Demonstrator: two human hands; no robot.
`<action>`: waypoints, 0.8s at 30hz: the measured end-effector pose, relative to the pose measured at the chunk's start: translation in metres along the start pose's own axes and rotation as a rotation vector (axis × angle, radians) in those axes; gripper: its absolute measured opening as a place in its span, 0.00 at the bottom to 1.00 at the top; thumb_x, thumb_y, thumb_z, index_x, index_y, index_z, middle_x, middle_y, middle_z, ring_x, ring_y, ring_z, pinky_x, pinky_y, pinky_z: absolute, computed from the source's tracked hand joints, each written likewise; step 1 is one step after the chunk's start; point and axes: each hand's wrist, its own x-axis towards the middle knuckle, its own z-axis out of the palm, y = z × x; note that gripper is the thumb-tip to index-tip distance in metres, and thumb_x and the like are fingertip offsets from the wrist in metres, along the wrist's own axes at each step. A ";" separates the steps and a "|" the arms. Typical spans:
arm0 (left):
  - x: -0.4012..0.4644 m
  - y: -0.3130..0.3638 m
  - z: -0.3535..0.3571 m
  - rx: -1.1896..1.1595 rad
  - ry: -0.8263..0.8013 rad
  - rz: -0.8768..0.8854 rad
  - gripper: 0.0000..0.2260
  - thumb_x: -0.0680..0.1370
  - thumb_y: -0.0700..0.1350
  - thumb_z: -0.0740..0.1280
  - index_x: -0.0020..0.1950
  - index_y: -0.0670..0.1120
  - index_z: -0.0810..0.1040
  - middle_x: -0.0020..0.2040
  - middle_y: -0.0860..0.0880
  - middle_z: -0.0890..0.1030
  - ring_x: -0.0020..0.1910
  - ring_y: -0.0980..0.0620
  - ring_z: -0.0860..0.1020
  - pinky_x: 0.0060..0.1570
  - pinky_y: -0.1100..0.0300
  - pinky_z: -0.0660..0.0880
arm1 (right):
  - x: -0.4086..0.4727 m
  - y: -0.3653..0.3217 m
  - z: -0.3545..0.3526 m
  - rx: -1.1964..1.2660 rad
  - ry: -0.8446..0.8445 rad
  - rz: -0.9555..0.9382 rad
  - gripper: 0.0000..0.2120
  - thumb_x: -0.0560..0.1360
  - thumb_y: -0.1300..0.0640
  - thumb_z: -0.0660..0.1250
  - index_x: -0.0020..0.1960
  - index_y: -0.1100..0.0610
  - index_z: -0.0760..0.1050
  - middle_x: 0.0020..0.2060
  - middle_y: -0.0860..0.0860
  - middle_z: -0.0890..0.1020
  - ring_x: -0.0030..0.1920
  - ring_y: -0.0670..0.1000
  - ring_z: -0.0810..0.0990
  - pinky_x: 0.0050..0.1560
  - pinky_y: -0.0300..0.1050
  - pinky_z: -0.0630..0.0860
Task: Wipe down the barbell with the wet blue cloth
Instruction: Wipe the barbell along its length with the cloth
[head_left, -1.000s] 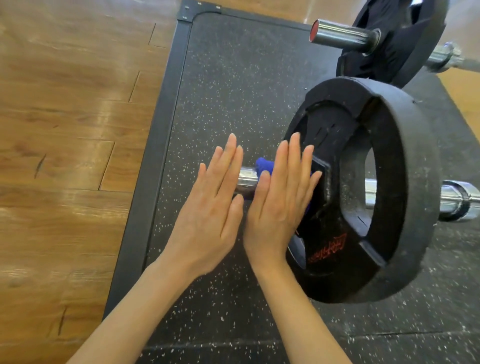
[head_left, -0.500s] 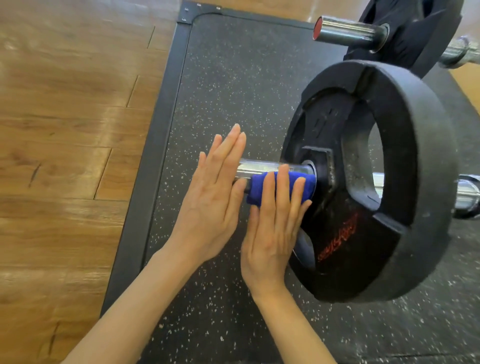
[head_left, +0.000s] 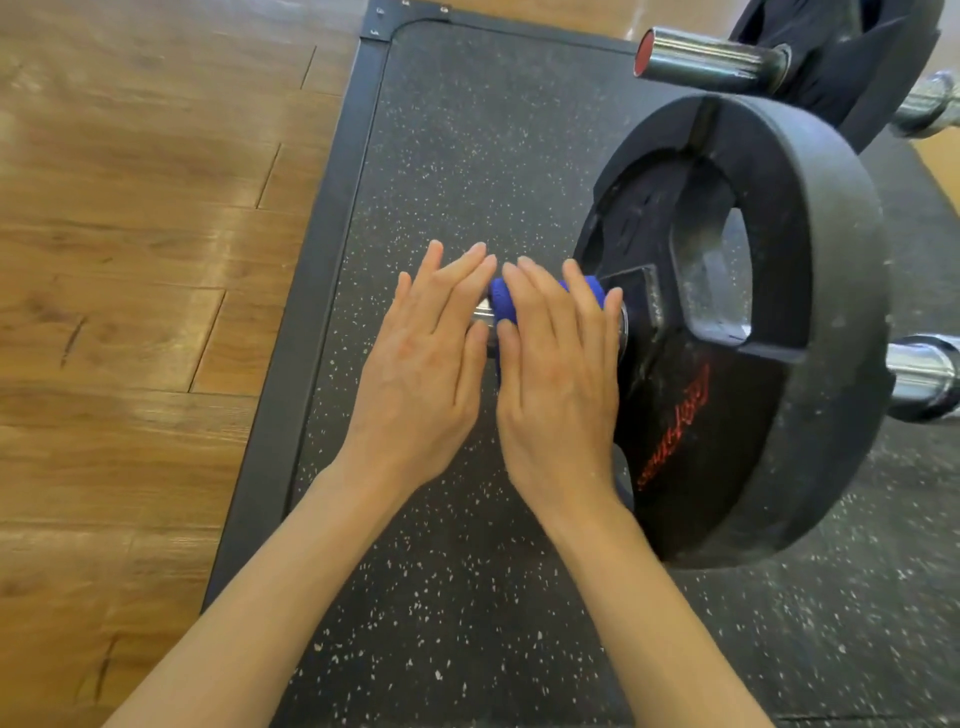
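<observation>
Both forearms reach up from 6 o'clock over the speckled rubber mat (head_left: 457, 156). The left hand (head_left: 421, 364) lies flat, fingers straight, seemingly on the barbell (head_left: 924, 371) sleeve end. The right hand (head_left: 558, 374), fingers straight, presses the blue cloth (head_left: 501, 301) around the sleeve, against the weight plate (head_left: 831, 291) at 3 o'clock. A second barbell (head_left: 711, 57) lies at 1 o'clock.

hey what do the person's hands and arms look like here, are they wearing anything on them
Both the left hand and the right hand are bare: no gloves, rings, watch or wristbands show. Both forearms are bare too, with no sleeve in view right down to the bottom edge of the picture. The fingers have short, unpainted nails. No markings or tape show on either hand.
</observation>
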 end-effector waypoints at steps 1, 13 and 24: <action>-0.002 0.000 -0.001 -0.004 -0.004 -0.002 0.22 0.85 0.45 0.50 0.79 0.45 0.65 0.79 0.51 0.65 0.82 0.49 0.54 0.80 0.57 0.46 | 0.002 0.001 -0.004 0.020 -0.036 -0.011 0.21 0.84 0.57 0.53 0.74 0.59 0.70 0.73 0.52 0.73 0.78 0.56 0.61 0.80 0.49 0.41; -0.037 0.013 -0.012 0.004 -0.065 -0.001 0.23 0.85 0.43 0.52 0.82 0.47 0.59 0.82 0.53 0.58 0.82 0.51 0.50 0.81 0.55 0.45 | -0.029 -0.011 -0.021 -0.159 0.002 0.086 0.20 0.84 0.61 0.55 0.75 0.64 0.68 0.73 0.58 0.72 0.78 0.59 0.62 0.80 0.51 0.47; -0.079 0.035 -0.029 0.004 -0.123 -0.050 0.24 0.86 0.48 0.48 0.83 0.47 0.57 0.83 0.55 0.55 0.82 0.53 0.47 0.80 0.58 0.41 | -0.068 -0.026 -0.036 -0.103 -0.053 0.090 0.22 0.81 0.66 0.57 0.75 0.64 0.67 0.73 0.57 0.72 0.78 0.58 0.63 0.81 0.52 0.47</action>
